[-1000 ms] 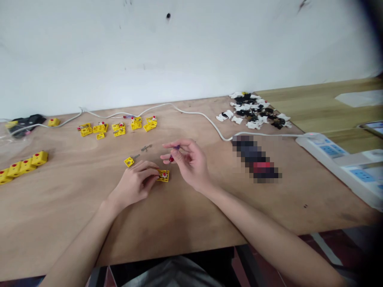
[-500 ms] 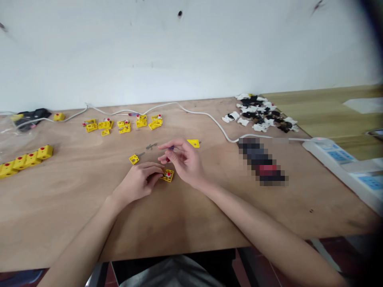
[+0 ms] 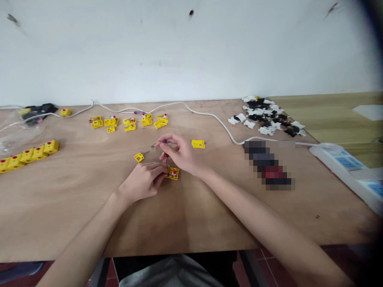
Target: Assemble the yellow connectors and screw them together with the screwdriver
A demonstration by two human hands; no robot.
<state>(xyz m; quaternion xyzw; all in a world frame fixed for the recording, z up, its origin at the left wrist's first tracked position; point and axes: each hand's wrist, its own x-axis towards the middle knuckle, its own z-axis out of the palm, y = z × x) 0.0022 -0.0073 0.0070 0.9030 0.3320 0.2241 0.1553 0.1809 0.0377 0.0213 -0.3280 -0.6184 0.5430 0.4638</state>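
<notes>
A: Hands first: what is in each?

B: Right hand narrow, thumb and forefinger pinched on a thin metal pin, purple tip above the fingers, red bit below them. Left hand curled low, fingertips at the edge of a yellow plate with a red button. Grip or mere contact: cannot tell.

A: Pin against plate?

B: Lower end points down at the plate, just beside the button. Contact hard to make out, fingers in the way.

A: Containers?

B: One clear plastic bag at the left end of the worktop, cut off by the frame; contents unreadable. A black object lies at its far end.

A: Around the hands?

B: Small yellow plate near the left hand, metal fitting touching it — a second yellow plate off to the right. Farther back, a group of yellow assemblies. At left, a row of yellow blocks with red dots. Back right, a heap of black-and-white pieces. A pixelated object cannot be identified. A white cable runs along the worktop toward a power strip.
</notes>
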